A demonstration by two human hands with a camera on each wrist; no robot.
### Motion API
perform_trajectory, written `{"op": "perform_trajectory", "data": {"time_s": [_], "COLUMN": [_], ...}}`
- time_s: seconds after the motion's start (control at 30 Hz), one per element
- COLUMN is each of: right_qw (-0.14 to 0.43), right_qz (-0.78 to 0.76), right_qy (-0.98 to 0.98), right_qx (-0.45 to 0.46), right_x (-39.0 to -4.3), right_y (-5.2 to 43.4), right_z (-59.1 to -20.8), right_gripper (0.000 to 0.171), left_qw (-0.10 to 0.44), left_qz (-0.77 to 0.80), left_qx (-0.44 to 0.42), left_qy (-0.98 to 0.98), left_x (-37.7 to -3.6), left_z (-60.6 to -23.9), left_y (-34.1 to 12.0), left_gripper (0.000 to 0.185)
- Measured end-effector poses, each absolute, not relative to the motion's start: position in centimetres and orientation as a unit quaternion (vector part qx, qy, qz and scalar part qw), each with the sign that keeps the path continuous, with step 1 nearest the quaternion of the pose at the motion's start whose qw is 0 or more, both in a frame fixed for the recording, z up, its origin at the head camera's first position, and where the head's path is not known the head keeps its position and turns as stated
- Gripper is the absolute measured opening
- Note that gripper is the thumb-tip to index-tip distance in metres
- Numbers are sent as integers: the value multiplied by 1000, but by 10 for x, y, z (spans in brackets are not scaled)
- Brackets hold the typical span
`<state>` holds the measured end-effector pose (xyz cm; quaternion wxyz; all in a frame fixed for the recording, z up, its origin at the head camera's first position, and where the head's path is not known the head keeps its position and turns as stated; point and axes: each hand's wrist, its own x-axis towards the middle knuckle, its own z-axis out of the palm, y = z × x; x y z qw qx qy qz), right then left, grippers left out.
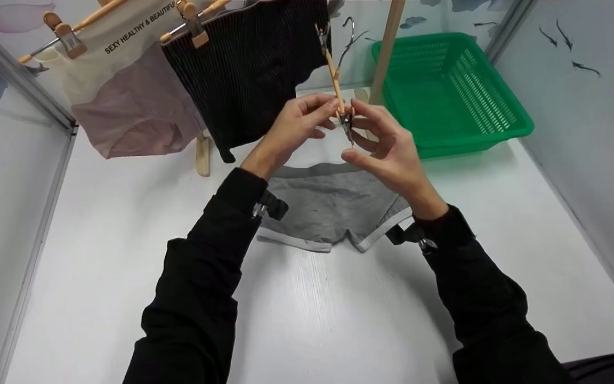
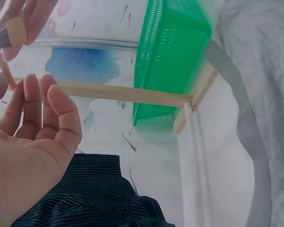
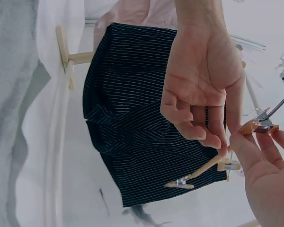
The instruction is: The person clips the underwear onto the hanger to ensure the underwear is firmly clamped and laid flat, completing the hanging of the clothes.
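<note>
Above the table, my left hand [image 1: 307, 120] pinches the wooden bar of a clip hanger [image 1: 333, 74] with its thumb and fingers. My right hand [image 1: 384, 138] has its thumb and fingers about the metal-and-wood clip [image 1: 346, 124] at the hanger's near end. In the right wrist view that clip [image 3: 260, 126] sits between the right thumb and fingers. Beneath both hands, a pair of grey boxer briefs [image 1: 328, 202] with pale leg trim lies spread on the white table [image 1: 307, 304], apart from the hanger. The sleeves partly cover its sides.
Pink-and-white underwear [image 1: 131, 101] and black striped underwear [image 1: 253, 74] hang from clip hangers at the back left. A wooden post [image 1: 389, 48] stands behind the hands. At the back right sits a green plastic basket [image 1: 429, 106]. Patterned panels border the table.
</note>
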<state>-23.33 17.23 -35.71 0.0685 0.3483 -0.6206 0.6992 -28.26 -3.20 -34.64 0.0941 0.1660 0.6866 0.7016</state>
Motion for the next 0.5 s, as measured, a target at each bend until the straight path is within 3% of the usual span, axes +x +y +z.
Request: {"op": "perform_trajectory", "data": {"time_s": [0.27, 0.5], "right_qw": [9, -41], "right_qz": [764, 831], "right_qy": [-550, -481], "right_qx": [338, 275], "right_x": [-227, -233], "right_y": [197, 218], "right_z": [-380, -389], "right_gripper": [69, 59], "left_qw": [97, 56], "left_qz": [635, 674], "left_qx": [134, 26], "left_qy": [754, 736], "left_x": [-278, -286], "left_z": [-382, -403], "left_y": [-51, -73], "left_gripper": [55, 70]}}
